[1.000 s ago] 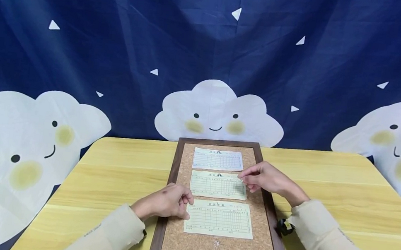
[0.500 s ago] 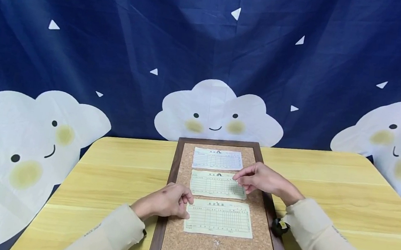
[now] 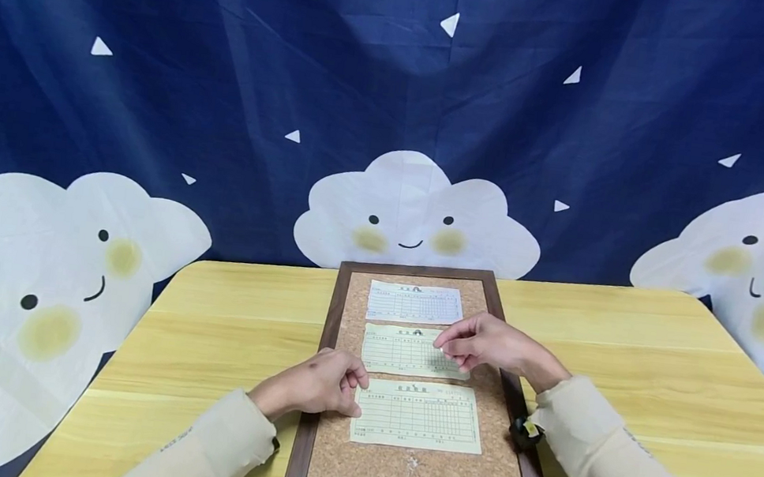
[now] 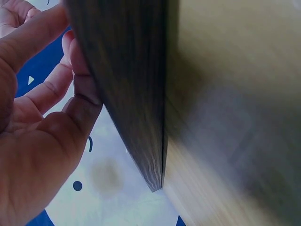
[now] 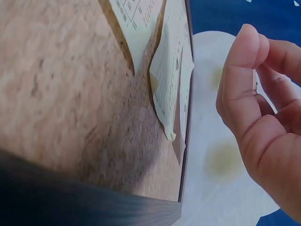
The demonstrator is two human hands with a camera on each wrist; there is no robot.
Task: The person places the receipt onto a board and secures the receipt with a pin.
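Three printed slips lie on the framed corkboard. A bluish slip is farthest, a pale green one sits mid-board, and another green slip is nearest. My left hand reaches over the board's left frame. Its index finger and thumb rest at the nearest slip's left edge. Over the right half of the middle slip hovers my right hand, index finger and thumb pinched together around something tiny and pale; I cannot tell its kind. The right wrist view shows that thumb and fingertip meeting.
A small dark arched piece marks the middle slip's top edge. Tiny clear pieces lie on the cork below the nearest slip. The wooden table extends on both sides of the board, and a blue cloud-patterned curtain hangs behind.
My right hand has shifted left and slightly nearer, from the middle slip's right edge to over its right half. The left hand and the slips stay in place.
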